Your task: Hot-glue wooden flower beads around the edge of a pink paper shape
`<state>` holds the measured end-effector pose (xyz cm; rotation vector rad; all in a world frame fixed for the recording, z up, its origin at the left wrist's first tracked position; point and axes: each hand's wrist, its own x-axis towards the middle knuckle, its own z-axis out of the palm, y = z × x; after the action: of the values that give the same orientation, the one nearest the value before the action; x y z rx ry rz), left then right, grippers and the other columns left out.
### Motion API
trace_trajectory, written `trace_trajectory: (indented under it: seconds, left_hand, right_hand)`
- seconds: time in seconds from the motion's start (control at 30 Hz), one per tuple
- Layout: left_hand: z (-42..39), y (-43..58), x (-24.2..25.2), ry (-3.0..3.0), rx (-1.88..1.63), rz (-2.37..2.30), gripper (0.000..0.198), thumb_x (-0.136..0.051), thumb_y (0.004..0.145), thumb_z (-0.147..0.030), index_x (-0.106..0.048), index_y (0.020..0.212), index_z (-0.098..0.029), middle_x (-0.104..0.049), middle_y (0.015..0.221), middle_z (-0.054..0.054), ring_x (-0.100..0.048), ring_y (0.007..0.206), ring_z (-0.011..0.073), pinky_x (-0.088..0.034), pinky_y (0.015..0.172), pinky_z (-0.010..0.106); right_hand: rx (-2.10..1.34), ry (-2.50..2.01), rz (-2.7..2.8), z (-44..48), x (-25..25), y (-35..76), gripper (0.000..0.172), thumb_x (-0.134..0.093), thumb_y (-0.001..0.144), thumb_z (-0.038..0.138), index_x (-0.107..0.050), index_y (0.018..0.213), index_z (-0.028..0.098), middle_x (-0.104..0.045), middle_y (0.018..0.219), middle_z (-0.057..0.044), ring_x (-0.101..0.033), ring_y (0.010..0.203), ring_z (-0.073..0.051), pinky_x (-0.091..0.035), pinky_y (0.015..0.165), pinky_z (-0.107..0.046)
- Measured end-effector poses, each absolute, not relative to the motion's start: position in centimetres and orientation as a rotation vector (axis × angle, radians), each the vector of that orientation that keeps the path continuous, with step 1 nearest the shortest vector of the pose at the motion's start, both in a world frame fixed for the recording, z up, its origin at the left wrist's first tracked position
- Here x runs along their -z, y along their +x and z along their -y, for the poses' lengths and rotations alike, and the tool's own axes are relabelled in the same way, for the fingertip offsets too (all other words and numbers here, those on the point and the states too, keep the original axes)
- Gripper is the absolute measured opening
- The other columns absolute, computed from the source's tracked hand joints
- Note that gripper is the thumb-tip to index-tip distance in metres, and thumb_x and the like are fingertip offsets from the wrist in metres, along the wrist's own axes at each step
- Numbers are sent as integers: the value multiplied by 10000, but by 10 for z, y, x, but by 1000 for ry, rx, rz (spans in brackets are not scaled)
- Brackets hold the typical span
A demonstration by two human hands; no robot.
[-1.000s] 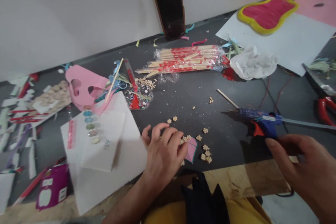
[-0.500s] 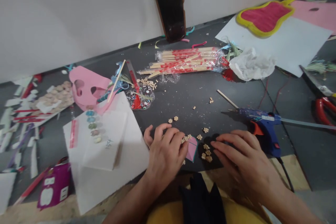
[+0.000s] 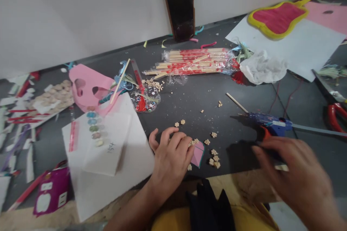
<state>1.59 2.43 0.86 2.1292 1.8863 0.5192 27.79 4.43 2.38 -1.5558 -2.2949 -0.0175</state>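
My left hand (image 3: 172, 155) lies palm down with its fingers spread and bent, touching the near edge of a small pink piece (image 3: 198, 154) with a green rim. Small wooden beads (image 3: 193, 142) show on that piece beside my index finger; the rest is under the hand. Several flower-shaped bead clusters (image 3: 214, 152) lie to its right, and more clusters (image 3: 182, 122) beyond my fingertips. My right hand (image 3: 298, 177), blurred, is over the handle of a blue glue gun (image 3: 271, 120), thumb and forefinger apart. Its other fingers are partly hidden, and nothing shows in its grasp.
Packs of wooden sticks (image 3: 195, 61) and crumpled white tissue (image 3: 262, 68) lie at the back. A phone (image 3: 180, 7) leans on the wall. White boards (image 3: 127, 177) and a pink mask (image 3: 90, 86) are at left. Red-handled scissors (image 3: 336, 115) lie at right, past the gun's thin stick.
My right hand has moved right, from beside the flower clusters to over the glue gun's handle. My left hand stays on the pink piece. The view has shifted slightly.
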Motion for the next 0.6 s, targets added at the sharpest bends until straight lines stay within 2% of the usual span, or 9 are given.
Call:
trace_trajectory:
  seconds: [0.1,0.23,0.33,0.4,0.47,0.6]
  left_hand:
    - [-24,15,-5,2173,-547,-1877,74,-576,894,-303,-642,883,-271,-681,895,-46,-535,1067,228,-136,1062,529]
    - [-23,13,-1,2214,-546,-1854,45,-602,882,-299,-633,897,-270,-681,897,-34,-526,1072,225,-139,1054,520]
    - [-23,13,0,2217,-539,-1851,48,-605,881,-299,-637,901,-270,-683,898,-32,-524,1069,224,-141,1059,514]
    - [-24,12,0,2221,-545,-1845,53,-604,882,-298,-643,901,-267,-686,896,-28,-524,1061,223,-142,1064,509]
    - [-24,12,0,2216,-551,-1848,59,-607,879,-302,-650,901,-267,-688,896,-27,-524,1057,221,-145,1068,501]
    - [-23,11,-1,2205,-523,-1840,73,-592,890,-303,-655,908,-271,-687,911,-29,-527,1055,220,-150,1066,509]
  right_hand:
    - [207,-1987,2240,-42,-21,315,307,-615,790,543,-538,809,246,-633,694,-76,-607,620,-240,-466,530,-358]
    - [-66,-2312,2155,-44,-18,328,401,-679,673,629,-565,784,261,-605,550,-32,-562,435,-199,-406,393,-306]
    - [-221,-2450,1975,-55,-23,321,347,-703,665,562,-599,778,251,-562,472,-7,-499,351,-174,-355,364,-293]
    - [-419,-2546,1801,-62,-29,318,349,-738,592,535,-610,759,255,-549,442,8,-484,331,-167,-344,365,-288]
    - [-602,-2588,1616,-66,-34,317,372,-733,522,536,-612,742,262,-553,443,15,-512,362,-176,-370,393,-297]
    - [-728,-2480,1309,-57,-35,314,390,-655,480,502,-603,777,255,-602,539,9,-546,461,-191,-404,436,-306]
